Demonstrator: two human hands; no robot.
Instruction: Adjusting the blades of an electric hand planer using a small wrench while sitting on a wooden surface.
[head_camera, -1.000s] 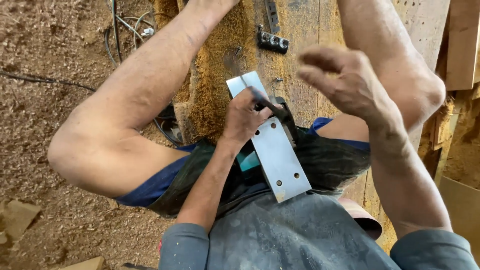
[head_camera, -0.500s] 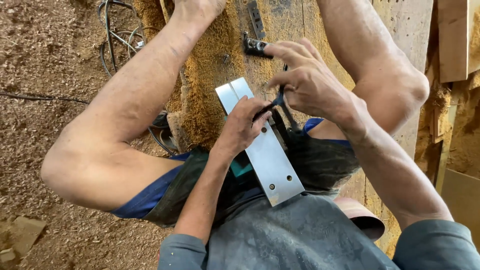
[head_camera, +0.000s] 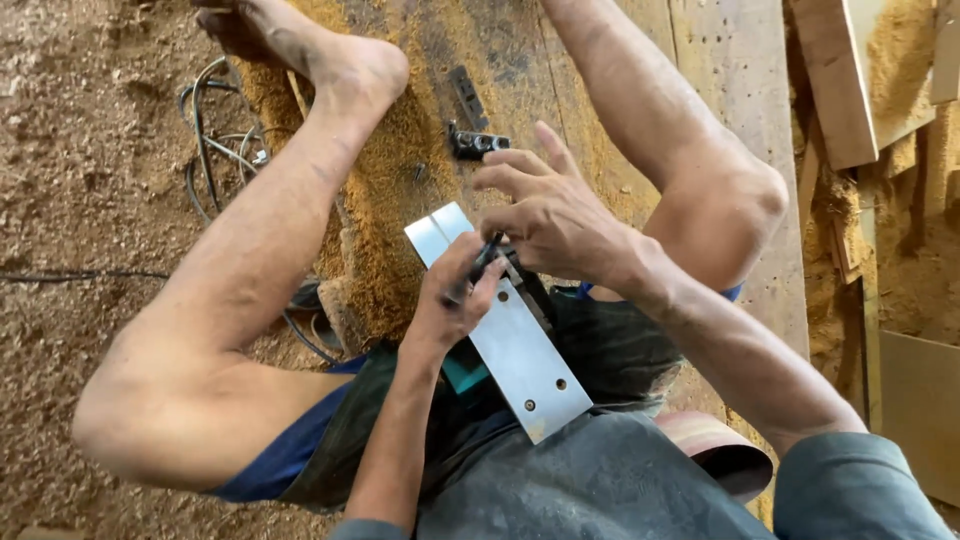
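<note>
Flat, silvery metal sole plate (head_camera: 515, 345) of an upturned power tool, resting slantwise in the lap, far end over the sawdust-covered wooden plank (head_camera: 600, 90). Split by a narrow cross gap near that far end; two small holes near the close end. Teal plastic body (head_camera: 465, 372) just showing beneath the plate's left edge.

Left hand (head_camera: 455, 300) curled tight around a slim dark hand tool (head_camera: 487, 250), its tip set at the plate's right edge, just short of the gap. Much as half a second ago, grip unchanged.

Right hand (head_camera: 550, 215) changed most: a second ago lifted clear above the plate, loosely spread; now lowered right beside the left, touching the plate. Outer fingers fanned and free, forefinger and thumb bent toward the tool's upper end. Cannot tell whether actually pinching it or only steadying. Both hands now meeting at one spot on the plate, so work seemingly at a close, two-handed stage.

Further out: small black metal part (head_camera: 478, 143) lying loose on the plank, just beyond the right fingertips. Bare legs either side, hemming in the lap. Tangle of dark cables (head_camera: 215, 150) on the sawdust-strewn ground (head_camera: 70, 150) to the left. Brown curved band (head_camera: 725, 455) by the right forearm. Nothing between hands and plate.
</note>
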